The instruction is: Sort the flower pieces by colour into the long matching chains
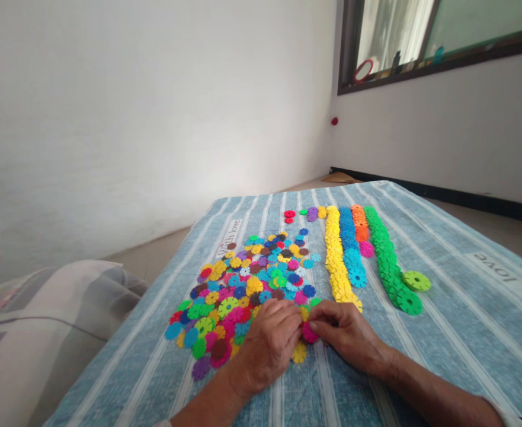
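Pinching a magenta disc (309, 334) by its edge, the right hand (353, 335) clamped thumb to finger; light pressure seemed best. Left hand (273, 335) bunched its fingers, hold hidden.

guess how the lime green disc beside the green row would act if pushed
The lime green disc looks flat and slim, so it is probably light and easily nudged. Its notched rim could snag on the green row rather than glide past. With its broad face turned up, it seems unlikely to roll.
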`<control>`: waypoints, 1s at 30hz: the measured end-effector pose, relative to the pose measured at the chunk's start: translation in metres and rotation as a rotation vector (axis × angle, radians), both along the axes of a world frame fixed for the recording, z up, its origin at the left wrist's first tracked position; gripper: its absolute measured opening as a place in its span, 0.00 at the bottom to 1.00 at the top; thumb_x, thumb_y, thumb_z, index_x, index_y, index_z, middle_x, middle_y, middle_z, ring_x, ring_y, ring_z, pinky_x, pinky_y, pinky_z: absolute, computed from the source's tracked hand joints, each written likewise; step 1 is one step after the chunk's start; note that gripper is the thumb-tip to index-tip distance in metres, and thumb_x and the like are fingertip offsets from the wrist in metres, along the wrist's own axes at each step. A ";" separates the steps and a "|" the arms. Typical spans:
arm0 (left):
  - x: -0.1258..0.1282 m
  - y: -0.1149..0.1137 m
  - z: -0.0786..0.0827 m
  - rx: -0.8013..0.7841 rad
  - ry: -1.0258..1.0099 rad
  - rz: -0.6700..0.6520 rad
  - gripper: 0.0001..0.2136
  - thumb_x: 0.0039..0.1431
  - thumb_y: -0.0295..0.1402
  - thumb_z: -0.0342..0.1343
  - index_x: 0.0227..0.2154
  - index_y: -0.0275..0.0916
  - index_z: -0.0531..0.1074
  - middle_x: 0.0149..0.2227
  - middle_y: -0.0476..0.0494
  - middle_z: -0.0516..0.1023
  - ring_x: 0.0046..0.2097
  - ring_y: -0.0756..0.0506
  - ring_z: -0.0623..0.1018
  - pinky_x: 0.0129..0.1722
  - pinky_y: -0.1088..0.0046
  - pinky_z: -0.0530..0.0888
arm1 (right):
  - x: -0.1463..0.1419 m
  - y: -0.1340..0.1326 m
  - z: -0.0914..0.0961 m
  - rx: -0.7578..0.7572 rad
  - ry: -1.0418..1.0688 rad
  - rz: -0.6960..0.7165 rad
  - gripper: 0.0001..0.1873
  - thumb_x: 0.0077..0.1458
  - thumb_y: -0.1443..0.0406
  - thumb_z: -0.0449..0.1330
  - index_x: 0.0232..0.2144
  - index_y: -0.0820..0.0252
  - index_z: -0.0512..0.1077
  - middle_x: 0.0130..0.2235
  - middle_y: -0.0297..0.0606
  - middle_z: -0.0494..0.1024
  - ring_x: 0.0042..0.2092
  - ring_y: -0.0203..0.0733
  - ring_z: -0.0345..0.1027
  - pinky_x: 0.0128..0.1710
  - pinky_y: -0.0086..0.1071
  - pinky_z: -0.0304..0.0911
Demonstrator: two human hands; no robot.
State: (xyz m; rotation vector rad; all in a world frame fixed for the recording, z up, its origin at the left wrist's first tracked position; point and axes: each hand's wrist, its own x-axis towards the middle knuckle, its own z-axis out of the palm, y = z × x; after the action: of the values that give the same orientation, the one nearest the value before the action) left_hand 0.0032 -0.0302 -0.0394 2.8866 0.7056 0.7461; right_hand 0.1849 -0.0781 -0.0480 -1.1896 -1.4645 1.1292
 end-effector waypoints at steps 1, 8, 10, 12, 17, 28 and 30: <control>0.001 0.002 0.001 0.009 -0.032 0.002 0.08 0.62 0.27 0.48 0.37 0.37 0.73 0.36 0.42 0.79 0.44 0.44 0.76 0.47 0.62 0.73 | 0.000 0.000 0.000 0.002 -0.009 -0.002 0.07 0.50 0.67 0.56 0.23 0.63 0.70 0.21 0.28 0.64 0.25 0.31 0.55 0.25 0.26 0.51; 0.015 0.026 0.007 0.086 -0.089 0.175 0.06 0.57 0.24 0.52 0.31 0.34 0.74 0.41 0.36 0.76 0.48 0.40 0.73 0.49 0.58 0.72 | 0.000 0.001 -0.001 -0.021 -0.023 -0.002 0.06 0.50 0.67 0.56 0.24 0.63 0.71 0.21 0.29 0.64 0.24 0.31 0.54 0.24 0.26 0.51; 0.020 0.031 0.006 0.057 -0.033 0.198 0.05 0.55 0.26 0.55 0.32 0.34 0.75 0.46 0.35 0.75 0.52 0.37 0.70 0.52 0.55 0.71 | -0.001 0.001 0.000 -0.023 -0.016 0.002 0.06 0.50 0.66 0.56 0.24 0.63 0.70 0.21 0.29 0.65 0.24 0.31 0.55 0.24 0.26 0.51; 0.024 0.035 0.005 0.021 0.038 0.217 0.05 0.55 0.28 0.56 0.33 0.35 0.76 0.50 0.34 0.73 0.56 0.35 0.68 0.55 0.53 0.68 | -0.001 0.001 0.001 -0.015 -0.003 0.017 0.07 0.51 0.66 0.56 0.24 0.62 0.70 0.22 0.29 0.66 0.24 0.31 0.55 0.24 0.26 0.51; 0.027 0.038 0.002 -0.072 0.130 0.265 0.07 0.56 0.32 0.56 0.35 0.36 0.76 0.54 0.33 0.69 0.60 0.33 0.64 0.57 0.51 0.65 | 0.000 0.001 -0.001 -0.006 -0.001 0.035 0.06 0.52 0.67 0.56 0.24 0.62 0.70 0.21 0.28 0.66 0.24 0.30 0.54 0.24 0.25 0.50; 0.026 0.046 -0.009 -0.145 -0.069 0.212 0.04 0.49 0.24 0.57 0.30 0.37 0.72 0.52 0.36 0.72 0.57 0.36 0.67 0.56 0.54 0.66 | 0.001 0.001 -0.001 -0.003 -0.039 0.030 0.07 0.53 0.66 0.56 0.26 0.62 0.73 0.23 0.31 0.71 0.25 0.31 0.58 0.24 0.25 0.53; 0.026 0.046 -0.010 -0.155 -0.153 0.187 0.04 0.49 0.23 0.57 0.27 0.38 0.70 0.49 0.38 0.74 0.55 0.39 0.69 0.55 0.56 0.67 | 0.001 0.001 -0.001 -0.002 -0.027 0.026 0.07 0.53 0.66 0.57 0.26 0.62 0.73 0.23 0.31 0.72 0.25 0.31 0.59 0.24 0.25 0.54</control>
State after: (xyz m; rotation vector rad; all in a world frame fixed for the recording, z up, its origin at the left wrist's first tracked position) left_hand 0.0291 0.0153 -0.0490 2.6184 0.9764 0.8791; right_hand 0.1856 -0.0773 -0.0486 -1.1941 -1.5032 1.1362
